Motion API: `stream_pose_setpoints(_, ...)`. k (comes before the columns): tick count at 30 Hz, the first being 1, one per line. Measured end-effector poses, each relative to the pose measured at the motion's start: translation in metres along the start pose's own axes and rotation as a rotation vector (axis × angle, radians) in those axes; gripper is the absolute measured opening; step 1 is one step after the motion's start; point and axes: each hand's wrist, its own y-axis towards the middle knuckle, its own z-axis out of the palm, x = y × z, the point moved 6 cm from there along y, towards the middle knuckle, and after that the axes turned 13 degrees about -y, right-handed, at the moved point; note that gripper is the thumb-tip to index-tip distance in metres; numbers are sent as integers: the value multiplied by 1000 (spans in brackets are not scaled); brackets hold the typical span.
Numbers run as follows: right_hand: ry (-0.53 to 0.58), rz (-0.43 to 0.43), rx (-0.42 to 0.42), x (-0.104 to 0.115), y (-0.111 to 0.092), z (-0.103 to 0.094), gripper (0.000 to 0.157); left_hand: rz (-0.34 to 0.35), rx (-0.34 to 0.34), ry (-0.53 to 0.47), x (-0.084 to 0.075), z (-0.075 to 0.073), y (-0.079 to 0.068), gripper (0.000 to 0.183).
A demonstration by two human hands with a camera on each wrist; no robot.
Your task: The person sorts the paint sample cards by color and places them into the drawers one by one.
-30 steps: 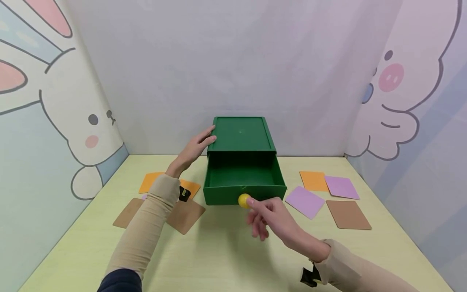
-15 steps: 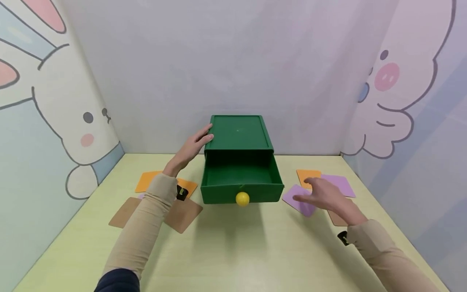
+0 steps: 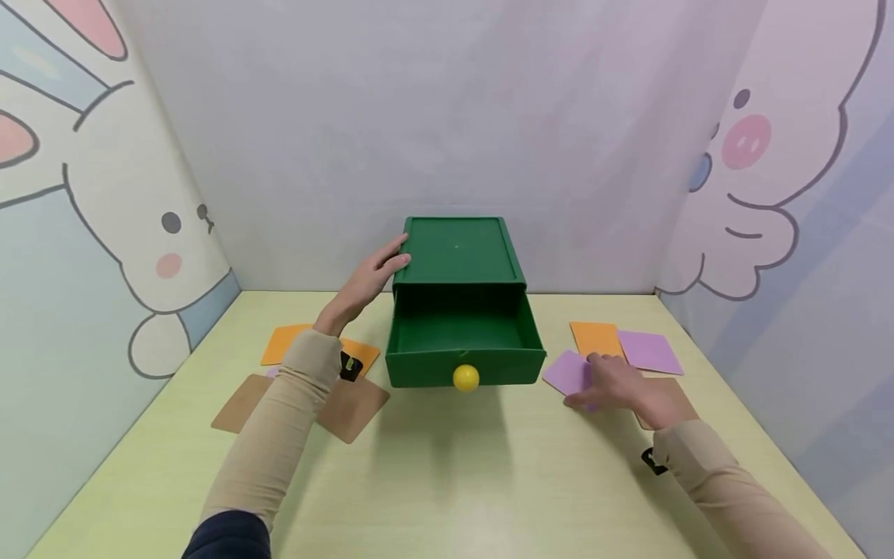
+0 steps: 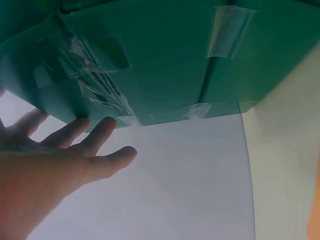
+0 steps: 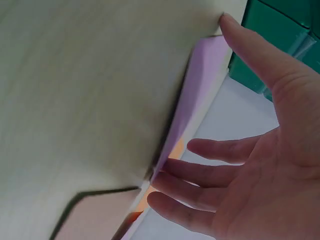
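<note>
On the table is a green box (image 3: 457,248) whose drawer (image 3: 419,371) is pulled out toward me, with a yellow round knob (image 3: 466,378) on its front. The drawer's visible inside holds nothing. My left hand (image 3: 362,286) rests against the box's left upper edge, fingers extended. To the right, my right hand (image 3: 613,384) is over a purple square card (image 3: 567,373), covering part of it. In the right wrist view the thumb (image 5: 255,50) and fingers are spread apart around the card (image 5: 197,80), fingertips at its far edge.
Beside the right hand lie an orange card (image 3: 596,338), another purple card (image 3: 651,352) and a brown card (image 3: 677,396). More orange cards (image 3: 282,343) and brown cards (image 3: 354,411) lie around the left forearm. A white back wall (image 3: 447,116) stands behind the box.
My right hand has let go of the yellow knob, moved right, and come down onto the purple card. The left hand stays on the box; the drawer remains out.
</note>
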Motion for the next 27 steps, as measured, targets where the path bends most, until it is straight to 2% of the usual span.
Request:
stream_pose_setpoints(4, 0, -15, -42, 1, 0, 0, 69, 18, -1, 13, 6, -1, 2, 59)
stream_pose_setpoints(11, 9, -26, -63, 3, 2, -1, 62, 19, -13, -23, 8, -3, 4, 59)
stream_pose_setpoints(18, 1, -53, -29, 6, 4, 1, 51, -7, 11, -24, -20, 6, -11, 59)
stream_pose_setpoints(23, -15, -62, -26, 6, 4, 0, 50, -10, 8, -26, -20, 6, -11, 59)
stream_pose_setpoints(27, -18, -62, -34, 5, 6, -2, 54, -16, 8, -23, -20, 6, -12, 59)
